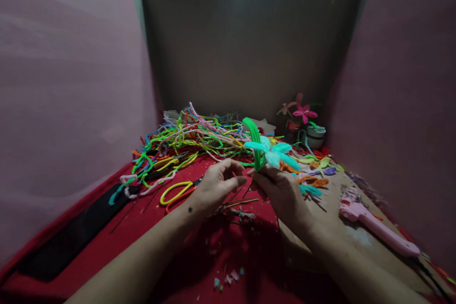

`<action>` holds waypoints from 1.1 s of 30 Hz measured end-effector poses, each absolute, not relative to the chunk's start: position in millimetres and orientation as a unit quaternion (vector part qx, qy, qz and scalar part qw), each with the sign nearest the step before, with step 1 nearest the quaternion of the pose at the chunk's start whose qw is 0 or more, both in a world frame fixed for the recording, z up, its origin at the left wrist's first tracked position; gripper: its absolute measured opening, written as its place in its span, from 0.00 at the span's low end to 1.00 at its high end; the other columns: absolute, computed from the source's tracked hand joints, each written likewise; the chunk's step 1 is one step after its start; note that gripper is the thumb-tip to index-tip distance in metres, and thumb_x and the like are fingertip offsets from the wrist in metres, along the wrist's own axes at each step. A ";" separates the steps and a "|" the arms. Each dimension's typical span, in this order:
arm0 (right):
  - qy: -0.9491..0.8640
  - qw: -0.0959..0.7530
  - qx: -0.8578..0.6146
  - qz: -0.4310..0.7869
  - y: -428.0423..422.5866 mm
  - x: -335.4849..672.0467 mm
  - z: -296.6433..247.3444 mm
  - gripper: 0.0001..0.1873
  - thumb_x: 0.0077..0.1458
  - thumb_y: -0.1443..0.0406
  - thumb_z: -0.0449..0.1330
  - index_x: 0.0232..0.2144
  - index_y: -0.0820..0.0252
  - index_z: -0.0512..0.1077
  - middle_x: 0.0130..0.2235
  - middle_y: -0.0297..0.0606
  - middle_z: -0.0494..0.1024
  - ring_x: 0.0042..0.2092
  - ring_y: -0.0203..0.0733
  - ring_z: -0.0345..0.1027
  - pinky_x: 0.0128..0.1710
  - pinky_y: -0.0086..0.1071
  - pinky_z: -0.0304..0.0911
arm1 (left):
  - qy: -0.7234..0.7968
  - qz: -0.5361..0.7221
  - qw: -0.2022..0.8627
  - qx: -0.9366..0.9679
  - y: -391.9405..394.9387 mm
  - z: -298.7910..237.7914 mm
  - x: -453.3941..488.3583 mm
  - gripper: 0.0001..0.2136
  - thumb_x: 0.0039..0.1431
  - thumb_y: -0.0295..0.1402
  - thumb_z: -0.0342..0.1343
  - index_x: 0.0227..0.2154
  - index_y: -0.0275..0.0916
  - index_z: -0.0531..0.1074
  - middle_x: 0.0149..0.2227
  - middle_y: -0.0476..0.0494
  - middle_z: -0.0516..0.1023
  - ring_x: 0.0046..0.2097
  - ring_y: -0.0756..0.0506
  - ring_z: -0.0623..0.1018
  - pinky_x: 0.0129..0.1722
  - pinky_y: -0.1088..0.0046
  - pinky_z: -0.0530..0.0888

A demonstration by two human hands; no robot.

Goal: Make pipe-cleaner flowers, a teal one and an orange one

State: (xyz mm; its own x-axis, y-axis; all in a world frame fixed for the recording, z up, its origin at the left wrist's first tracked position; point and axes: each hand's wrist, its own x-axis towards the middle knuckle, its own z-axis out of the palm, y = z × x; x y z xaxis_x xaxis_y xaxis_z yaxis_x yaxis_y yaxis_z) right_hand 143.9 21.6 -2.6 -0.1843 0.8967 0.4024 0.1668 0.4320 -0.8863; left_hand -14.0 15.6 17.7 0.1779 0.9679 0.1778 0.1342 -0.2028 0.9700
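My right hand [285,192] is closed on a pipe-cleaner flower [281,154] with turquoise petals and a tall, curved green leaf [252,140]. The thumb and fingers pinch it at its base, and the hand hides most of the stem. Just to the left is my left hand [223,183], its fingers curled and a small gap showing between thumb and fingertips. Nothing shows in that gap. Beside the left wrist lie scissors [177,193] with yellow and orange handles. Thin stem pieces [242,202] lie on the red cloth [199,256] below the hands.
Tangled colourful pipe cleaners [199,133] heap at the back, with yellow-handled pliers [167,164] in front. A black flat case [78,232] lies left. Right, a pink glue gun [377,230] rests on a brown board [331,213] near loose petals [315,181]. Pink flowers [304,113] stand behind.
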 end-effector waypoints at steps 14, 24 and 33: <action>-0.797 0.538 -0.272 0.032 15.2 143.2 -25.0 0.13 0.50 0.74 0.49 0.19 0.56 0.62 0.20 0.32 0.68 0.21 0.35 0.62 0.21 0.29 0.61 | 0.444 0.506 0.469 0.571 -5.3 21.4 -1.4 0.13 0.46 0.34 0.58 0.13 0.37 0.63 0.14 0.53 0.61 0.19 0.54 0.59 0.19 0.78 0.55; -0.806 0.544 -0.230 -0.025 9.0 144.5 -23.0 0.12 0.52 0.76 0.49 0.23 0.56 0.63 0.24 0.35 0.73 0.28 0.37 0.69 0.28 0.29 0.67 | 0.335 0.531 0.687 0.365 3.7 15.8 1.9 0.13 0.43 0.34 0.61 0.14 0.35 0.64 0.11 0.55 0.60 0.13 0.57 0.59 0.14 0.80 0.58; -0.798 0.559 -0.224 -0.028 8.6 143.9 -17.3 0.14 0.47 0.79 0.48 0.22 0.56 0.61 0.24 0.33 0.73 0.27 0.35 0.67 0.25 0.26 0.63 | 0.383 0.565 0.688 0.249 19.6 20.1 -7.3 0.03 0.47 0.27 0.56 0.23 0.34 0.68 0.18 0.50 0.70 0.17 0.53 0.70 0.18 0.79 0.69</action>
